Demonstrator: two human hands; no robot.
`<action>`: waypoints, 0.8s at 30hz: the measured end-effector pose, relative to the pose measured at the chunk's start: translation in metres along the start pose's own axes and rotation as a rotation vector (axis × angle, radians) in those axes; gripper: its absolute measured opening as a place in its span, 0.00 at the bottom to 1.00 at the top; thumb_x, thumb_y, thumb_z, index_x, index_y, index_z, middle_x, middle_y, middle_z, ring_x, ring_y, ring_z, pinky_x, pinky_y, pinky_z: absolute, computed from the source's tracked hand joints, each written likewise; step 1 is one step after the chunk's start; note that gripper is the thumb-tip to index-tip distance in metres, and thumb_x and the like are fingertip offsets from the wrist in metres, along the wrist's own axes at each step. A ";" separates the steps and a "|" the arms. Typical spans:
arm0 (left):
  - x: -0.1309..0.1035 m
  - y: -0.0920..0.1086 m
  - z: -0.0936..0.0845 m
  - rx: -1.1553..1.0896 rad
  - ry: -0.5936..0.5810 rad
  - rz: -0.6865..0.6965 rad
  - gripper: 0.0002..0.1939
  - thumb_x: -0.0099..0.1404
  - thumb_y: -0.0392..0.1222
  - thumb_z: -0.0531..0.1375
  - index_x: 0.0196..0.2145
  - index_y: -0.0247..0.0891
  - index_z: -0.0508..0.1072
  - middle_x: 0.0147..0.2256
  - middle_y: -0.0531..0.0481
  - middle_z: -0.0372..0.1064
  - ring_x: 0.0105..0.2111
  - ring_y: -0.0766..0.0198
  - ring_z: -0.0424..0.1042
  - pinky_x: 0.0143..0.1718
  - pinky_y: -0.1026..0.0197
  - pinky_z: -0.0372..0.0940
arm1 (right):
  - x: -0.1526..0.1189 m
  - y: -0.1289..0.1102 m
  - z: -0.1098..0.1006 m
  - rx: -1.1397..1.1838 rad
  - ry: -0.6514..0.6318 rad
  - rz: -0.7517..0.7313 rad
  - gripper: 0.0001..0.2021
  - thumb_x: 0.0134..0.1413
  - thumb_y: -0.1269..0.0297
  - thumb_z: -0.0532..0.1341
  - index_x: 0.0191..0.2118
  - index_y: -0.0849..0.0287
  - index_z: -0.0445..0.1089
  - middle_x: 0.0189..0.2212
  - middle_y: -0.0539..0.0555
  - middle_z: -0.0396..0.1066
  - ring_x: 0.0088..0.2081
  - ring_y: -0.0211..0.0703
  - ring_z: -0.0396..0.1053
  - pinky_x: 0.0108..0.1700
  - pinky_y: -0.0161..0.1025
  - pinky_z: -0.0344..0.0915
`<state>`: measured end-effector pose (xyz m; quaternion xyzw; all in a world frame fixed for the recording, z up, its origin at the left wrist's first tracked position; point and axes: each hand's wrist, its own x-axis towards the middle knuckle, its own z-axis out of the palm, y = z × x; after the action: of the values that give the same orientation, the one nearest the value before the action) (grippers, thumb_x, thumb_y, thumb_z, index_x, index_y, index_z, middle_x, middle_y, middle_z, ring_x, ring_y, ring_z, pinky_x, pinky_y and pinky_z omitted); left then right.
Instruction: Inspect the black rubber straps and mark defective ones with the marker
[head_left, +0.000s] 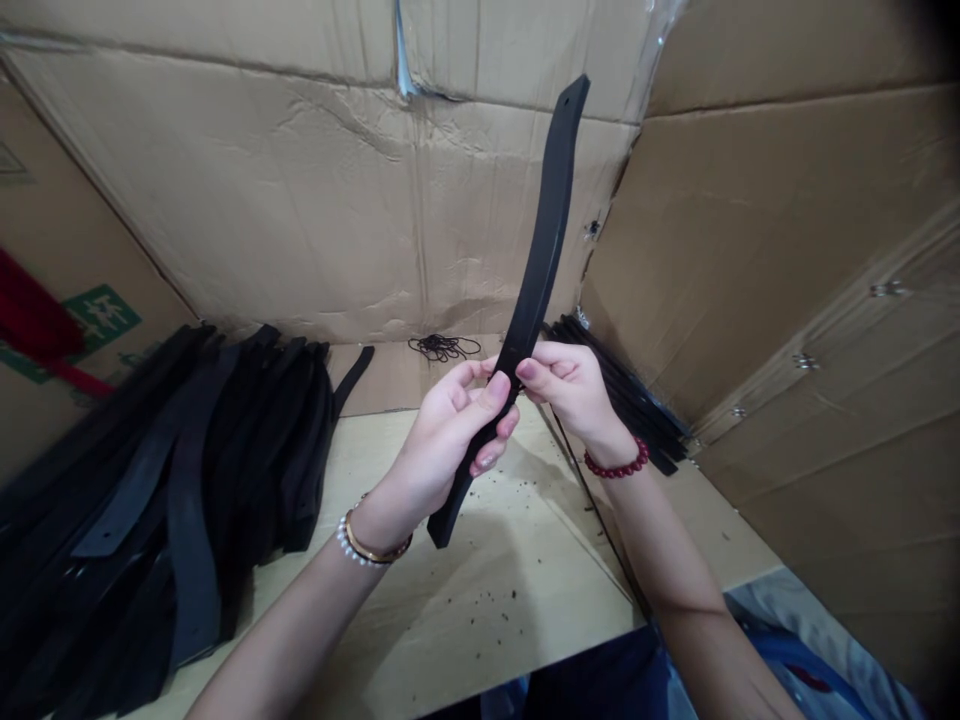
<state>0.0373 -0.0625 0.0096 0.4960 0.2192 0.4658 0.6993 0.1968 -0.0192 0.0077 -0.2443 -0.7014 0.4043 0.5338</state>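
Note:
A long, curved black strip (551, 215), with a small hole near its top end, is held up at a slant over the table. My left hand (457, 425) wraps around its lower part, thumb on the front face. Just above that, my right hand (566, 385) pinches the strip's edge between thumb and fingers. The right fingertips are partly hidden behind the strip. To the left lies a big heap of similar black strips (195, 520). A smaller stack of black strips (630, 400) lies beyond my right hand.
Cardboard walls (300, 200) enclose the table (420, 620) at the back and sides. A tangle of thin black cord (444, 347) lies by the back wall. Small dark crumbs are scattered on the tabletop. Something red (37, 315) hangs at the left.

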 end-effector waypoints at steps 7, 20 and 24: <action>0.002 -0.001 -0.002 -0.001 0.139 0.100 0.15 0.66 0.50 0.63 0.34 0.38 0.63 0.23 0.59 0.62 0.14 0.78 0.55 0.13 0.73 0.48 | -0.008 -0.015 0.002 -0.235 0.209 -0.058 0.13 0.50 0.54 0.71 0.29 0.60 0.78 0.15 0.44 0.59 0.19 0.30 0.49 0.21 0.33 0.45; 0.000 0.008 -0.008 -0.116 0.132 0.032 0.14 0.66 0.51 0.62 0.35 0.37 0.69 0.20 0.59 0.59 0.12 0.79 0.53 0.12 0.74 0.47 | -0.015 -0.025 0.009 -0.235 0.212 -0.127 0.05 0.50 0.62 0.71 0.29 0.57 0.80 0.16 0.47 0.67 0.18 0.31 0.54 0.19 0.33 0.50; 0.001 0.009 -0.009 -0.087 0.150 0.019 0.16 0.66 0.52 0.62 0.32 0.36 0.68 0.19 0.57 0.62 0.12 0.78 0.55 0.11 0.74 0.47 | -0.020 -0.034 0.009 -0.333 0.214 -0.168 0.05 0.52 0.63 0.70 0.29 0.57 0.80 0.14 0.45 0.61 0.17 0.31 0.51 0.18 0.34 0.47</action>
<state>0.0270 -0.0566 0.0140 0.4308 0.2456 0.5174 0.6974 0.1979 -0.0562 0.0239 -0.3115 -0.7156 0.2088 0.5893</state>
